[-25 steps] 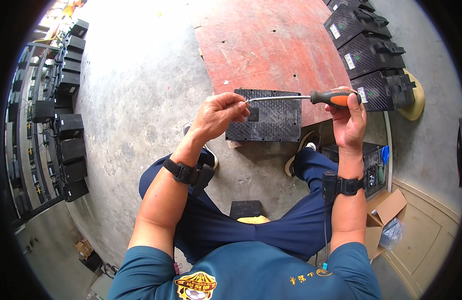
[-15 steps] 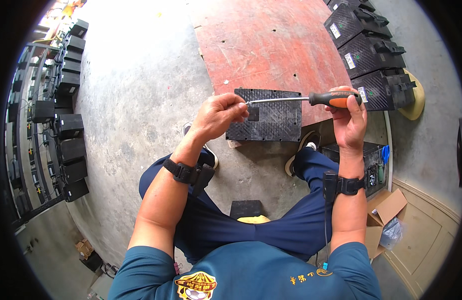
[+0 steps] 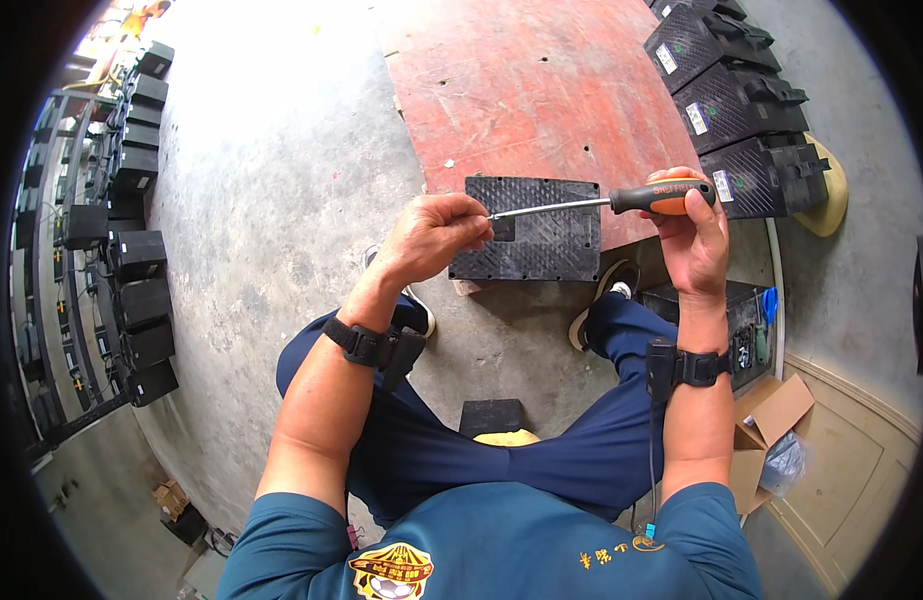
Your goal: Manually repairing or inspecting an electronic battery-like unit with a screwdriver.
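Note:
My right hand [image 3: 694,240] grips the black-and-orange handle of a screwdriver [image 3: 562,208], its shaft pointing left. The fingers of my left hand [image 3: 432,236] are pinched together at the screwdriver's tip; whatever small piece is between them is too small to make out. Below the shaft, a black textured rectangular box [image 3: 552,250] with screws or holes along its rim lies at the near end of a red board. My left hand partly covers the left side of that box.
The worn red board [image 3: 522,110] stretches away ahead. Black boxes with handles [image 3: 727,110] stand in a row at the right; a metal rack [image 3: 72,260] with more lines the left. An open cardboard carton [image 3: 772,415] and a dark tool box [image 3: 747,335] are at my right.
The screwdriver's handle has dropped slightly and shifted a little left, with the label on it turned. My left hand stays at the tip, slightly lower.

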### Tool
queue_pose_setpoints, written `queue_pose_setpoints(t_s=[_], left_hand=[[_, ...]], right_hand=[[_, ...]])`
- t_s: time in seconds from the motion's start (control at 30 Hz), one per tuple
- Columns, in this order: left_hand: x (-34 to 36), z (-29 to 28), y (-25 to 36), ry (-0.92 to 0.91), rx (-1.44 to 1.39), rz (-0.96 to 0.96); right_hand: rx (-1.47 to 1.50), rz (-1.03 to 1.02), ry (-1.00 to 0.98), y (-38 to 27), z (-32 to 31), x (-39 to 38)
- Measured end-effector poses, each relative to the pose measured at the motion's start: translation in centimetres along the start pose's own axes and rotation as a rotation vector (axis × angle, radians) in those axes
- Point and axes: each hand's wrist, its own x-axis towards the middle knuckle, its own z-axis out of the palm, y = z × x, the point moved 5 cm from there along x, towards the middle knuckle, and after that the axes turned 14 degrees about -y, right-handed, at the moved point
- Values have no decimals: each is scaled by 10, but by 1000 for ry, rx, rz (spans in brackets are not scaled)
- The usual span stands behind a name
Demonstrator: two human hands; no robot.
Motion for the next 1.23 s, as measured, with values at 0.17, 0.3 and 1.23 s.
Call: queue_pose_setpoints(t_s=[0.17, 0.3, 1.23], left_hand=[[0, 1, -1, 2, -38, 10], [0, 0, -2, -4, -85, 30], [-7, 9, 13, -161, -96, 23]], right_hand=[[42, 14, 26, 3, -6, -1], [46, 18, 37, 5, -9, -2], [117, 120, 123, 15, -30, -2]])
